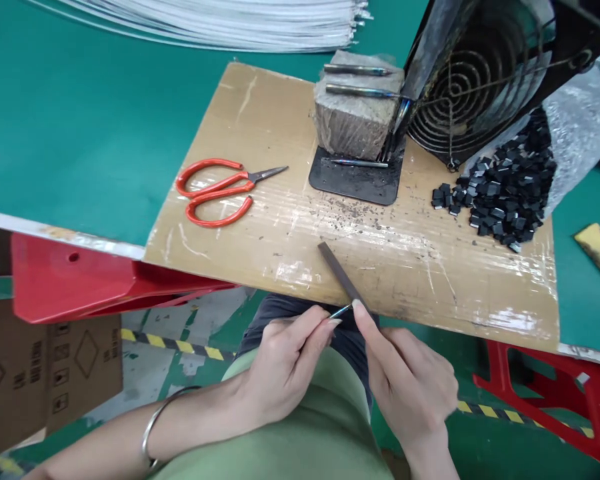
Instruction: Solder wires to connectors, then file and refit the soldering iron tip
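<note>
My left hand [286,363] pinches a thin metal soldering iron tip [339,312] between thumb and fingers, its end pointing right. A dark, flat file [338,268] is gripped in my right hand [410,380], with the index finger laid along it. The file slants up and left over the front edge of the cardboard, and the end of the tip is at its side by my right fingertip. Whether the two touch is hard to see. Similar heat-tinted tips [357,69] rest on a wrapped grey block [353,123], with another on the black plate [353,183] below.
Red-handled scissors [217,193] lie on the cardboard sheet [240,247]. At the right stand a black fan [455,93] and a pile of small black parts [510,190] spilling from a plastic bag [580,127]. White cables [230,23] lie behind; a yellow sponge [597,248] sits far right.
</note>
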Tool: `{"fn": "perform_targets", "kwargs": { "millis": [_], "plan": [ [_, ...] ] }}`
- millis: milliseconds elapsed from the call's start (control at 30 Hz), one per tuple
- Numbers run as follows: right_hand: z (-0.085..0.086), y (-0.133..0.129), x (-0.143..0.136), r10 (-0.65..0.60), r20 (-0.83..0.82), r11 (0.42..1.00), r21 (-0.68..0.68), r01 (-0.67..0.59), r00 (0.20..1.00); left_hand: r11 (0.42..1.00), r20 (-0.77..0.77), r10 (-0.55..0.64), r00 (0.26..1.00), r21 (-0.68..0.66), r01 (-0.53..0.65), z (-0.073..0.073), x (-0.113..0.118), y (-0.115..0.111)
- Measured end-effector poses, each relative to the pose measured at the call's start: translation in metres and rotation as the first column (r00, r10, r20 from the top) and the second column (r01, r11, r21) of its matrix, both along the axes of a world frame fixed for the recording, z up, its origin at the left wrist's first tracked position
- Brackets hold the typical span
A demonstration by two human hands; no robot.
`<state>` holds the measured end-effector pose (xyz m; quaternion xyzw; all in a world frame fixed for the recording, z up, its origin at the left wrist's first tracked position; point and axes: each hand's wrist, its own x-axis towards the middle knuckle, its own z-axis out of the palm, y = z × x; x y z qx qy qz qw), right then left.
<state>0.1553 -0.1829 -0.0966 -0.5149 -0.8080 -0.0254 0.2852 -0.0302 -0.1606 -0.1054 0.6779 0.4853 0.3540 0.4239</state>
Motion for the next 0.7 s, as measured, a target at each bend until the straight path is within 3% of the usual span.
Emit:
{"fn": "perform_targets", "kwargs": {
  "millis": [100, 200, 333, 433, 600, 700],
  "plan": [
    [0.000, -0.011, 0.006, 0.025, -0.001, 0.998, -0.050, -0.025, 1.000, 1.000, -0.016, -0.010, 1.000, 0.018, 0.010, 0.000, -0.001, 0.000],
    [0.000, -0.025, 0.013, 0.010, -0.007, 0.997, -0.078, -0.011, 1.000, 0.992, -0.042, -0.025, 0.999, 0.121, 0.029, -0.002, -0.002, 0.002],
    [0.001, -0.010, 0.005, 0.000, 0.018, 0.999, -0.040, 0.001, 1.000, 0.970, -0.101, -0.021, 0.995, 0.240, 0.045, -0.004, -0.002, 0.005],
    [0.002, -0.002, 0.001, -0.012, 0.013, 1.000, -0.015, 0.012, 1.000, 0.969, -0.110, -0.024, 0.994, 0.243, 0.050, -0.004, -0.002, 0.005],
    [0.002, -0.026, 0.013, 0.011, 0.015, 0.996, -0.093, -0.009, 1.000, 0.974, -0.082, -0.028, 0.996, 0.224, 0.046, -0.003, -0.001, 0.005],
    [0.001, -0.021, 0.010, 0.003, 0.012, 0.998, -0.060, -0.003, 1.000, 0.977, -0.089, -0.031, 0.996, 0.205, 0.049, -0.001, -0.001, 0.005]
  ]
}}
